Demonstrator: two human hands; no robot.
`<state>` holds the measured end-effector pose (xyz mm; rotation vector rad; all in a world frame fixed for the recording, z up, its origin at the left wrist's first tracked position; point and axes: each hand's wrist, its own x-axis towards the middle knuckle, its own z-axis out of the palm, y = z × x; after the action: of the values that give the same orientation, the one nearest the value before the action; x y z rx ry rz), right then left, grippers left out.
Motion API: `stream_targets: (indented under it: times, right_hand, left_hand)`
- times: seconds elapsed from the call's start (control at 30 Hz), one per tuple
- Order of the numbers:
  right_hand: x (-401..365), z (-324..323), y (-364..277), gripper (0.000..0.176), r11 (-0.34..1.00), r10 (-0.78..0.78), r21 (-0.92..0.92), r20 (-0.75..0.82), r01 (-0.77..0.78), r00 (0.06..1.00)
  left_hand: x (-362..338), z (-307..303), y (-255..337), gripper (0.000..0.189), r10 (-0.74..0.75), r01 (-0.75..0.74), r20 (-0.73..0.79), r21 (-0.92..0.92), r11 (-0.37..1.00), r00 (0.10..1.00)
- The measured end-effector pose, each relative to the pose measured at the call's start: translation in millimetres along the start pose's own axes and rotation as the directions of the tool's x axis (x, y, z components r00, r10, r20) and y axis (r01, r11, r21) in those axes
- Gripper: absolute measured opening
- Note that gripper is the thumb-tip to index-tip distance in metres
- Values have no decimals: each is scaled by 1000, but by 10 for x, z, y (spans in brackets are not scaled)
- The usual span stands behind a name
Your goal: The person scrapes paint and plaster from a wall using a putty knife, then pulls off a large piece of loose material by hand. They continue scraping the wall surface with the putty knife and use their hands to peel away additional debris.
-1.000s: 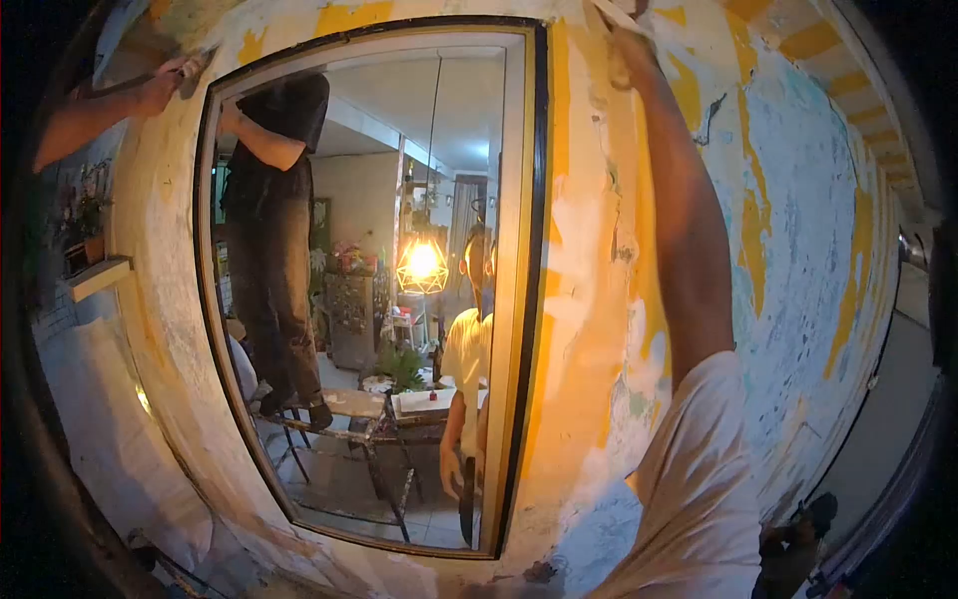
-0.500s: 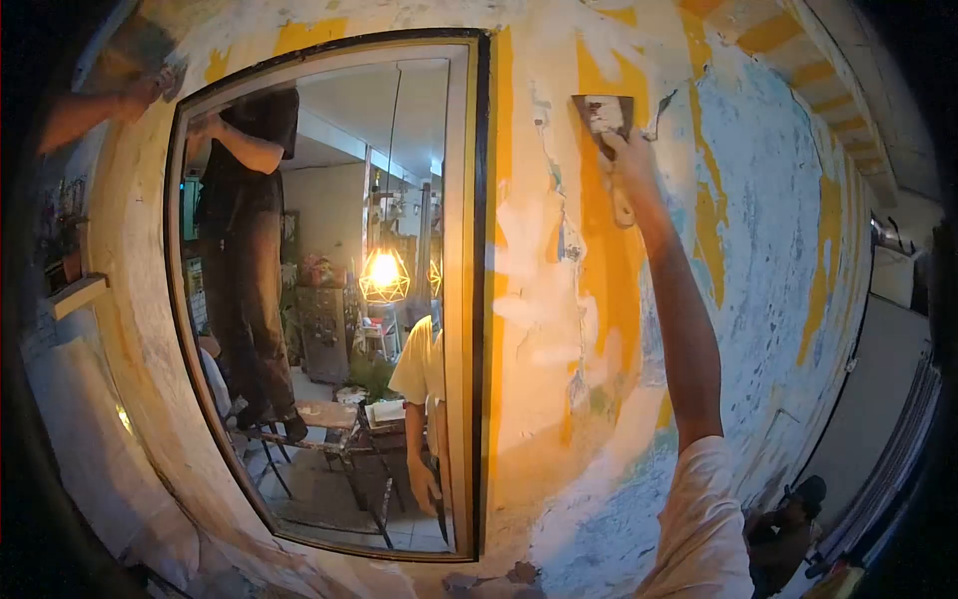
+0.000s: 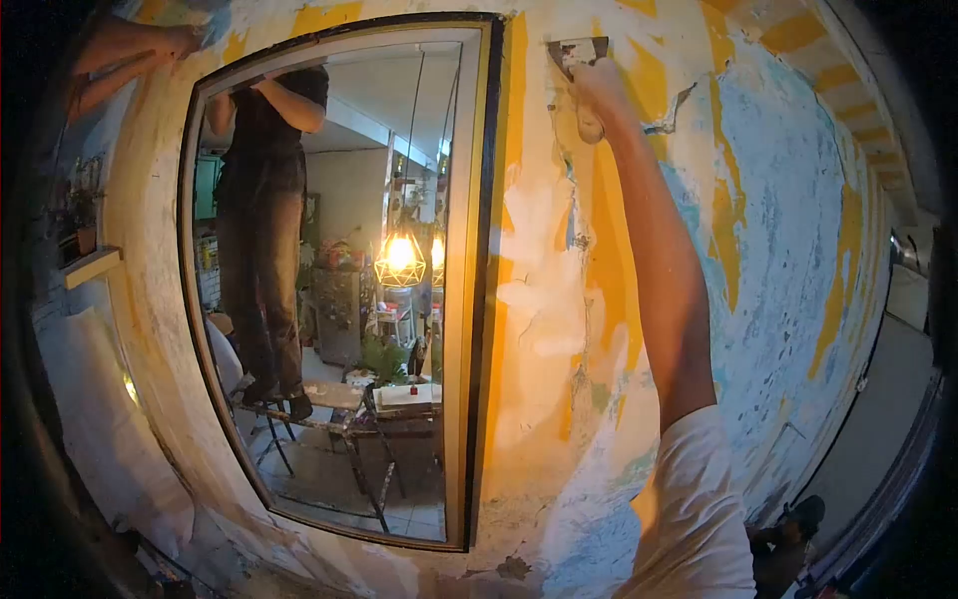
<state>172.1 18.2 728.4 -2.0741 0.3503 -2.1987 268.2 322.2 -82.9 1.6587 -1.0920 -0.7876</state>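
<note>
My right hand (image 3: 596, 98) is raised high against a wall (image 3: 778, 250) with peeling yellow, blue and white paint. It grips the handle of a flat metal scraper (image 3: 577, 50), whose wide blade lies against the wall just right of the top of the window frame (image 3: 479, 299). My bare forearm and white sleeve (image 3: 689, 499) run down to the lower right. My left hand is out of sight.
A tall dark-framed window (image 3: 329, 280) fills the left half, showing a person in dark clothes (image 3: 261, 220) standing on a bench (image 3: 329, 399) and a lit cage lamp (image 3: 399, 258). Another person's arms (image 3: 130, 50) reach to the wall at top left. A shelf with plants (image 3: 88, 262) is far left.
My right hand came down the wall with the scraper, then moved back up toward the top of the frame. A figure in a yellow shirt seen in the window earlier is gone.
</note>
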Motion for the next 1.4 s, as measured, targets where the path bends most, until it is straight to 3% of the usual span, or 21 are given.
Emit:
stream_targets:
  times: [0.03, 0.07, 0.17, 0.23, 0.4, 0.6, 0.67, 0.7, 0.73, 0.87, 1.0, 1.1, 1.2, 1.3, 1.4]
  right_hand:
    - [94, 25, 18, 26, 998, -7, -60, -23, 6, 1000]
    - [188, 37, 33, 26, 971, -151, -181, 29, 154, 988]
    - [524, 123, 35, 28, 723, -438, -477, 243, 499, 866]
    - [572, 167, -145, 30, 657, -497, -500, 276, 564, 823]
    - [331, 210, -658, 35, 865, -463, -182, 73, 468, 883]
    - [-429, -262, -604, 43, 826, -556, 85, -36, 557, 830]
    - [-914, -557, -225, 46, 902, -428, 93, 64, 422, 901]
    - [-1175, -723, 74, 60, 965, -249, -33, 193, 260, 949]
    - [-1469, -796, 366, 50, 972, -223, -37, 172, 232, 960]
    - [-2176, -1057, 997, 51, 994, -64, 97, 151, 50, 986]
    - [-2387, -1120, 1103, 44, 992, 122, -56, 293, -111, 948]
    - [-2325, -1107, 1029, 56, 993, 119, -59, 312, -106, 942]
    - [-2199, -951, 1052, 51, 994, 88, -90, 324, -62, 942]
    - [-2117, -964, 994, 42, 976, -143, -116, 309, 186, 940]
    - [-2057, -919, 1094, 43, 998, -41, -32, 370, 57, 928]
  left_hand:
    - [-11, 13, -13, 45, -7, 7, -2, -1, 1000, 1000]
    - [-31, 35, -32, 45, -11, 11, -7, 0, 1000, 1000]
    - [-84, 93, -78, 45, -32, 32, -16, -8, 999, 999]
    - [-142, 142, -129, 45, -47, 47, -18, -12, 999, 999]
    - [-334, 301, -303, 44, -72, 71, -22, -27, 997, 997]
    - [-776, 468, -702, 44, -84, 83, -5, -53, 995, 996]
    - [-891, 516, -817, 44, -89, 89, 4, -67, 994, 996]
    - [-908, 518, -851, 44, -88, 88, 6, -71, 994, 996]
    - [-919, 532, -883, 44, -87, 87, 9, -74, 993, 996]
    - [-796, 566, -986, 44, -77, 80, 36, -65, 995, 996]
    - [-579, 635, -1175, 45, -53, 55, 77, -33, 998, 996]
    - [-257, 841, -1421, 41, -178, 172, 106, 71, 983, 978]
    - [3, 1115, -1605, 38, -265, 249, 138, 123, 961, 954]
    - [141, 1371, -1517, 36, -285, 265, 170, 134, 955, 943]
    - [253, 1539, -1337, 33, -266, 246, 187, 123, 961, 946]
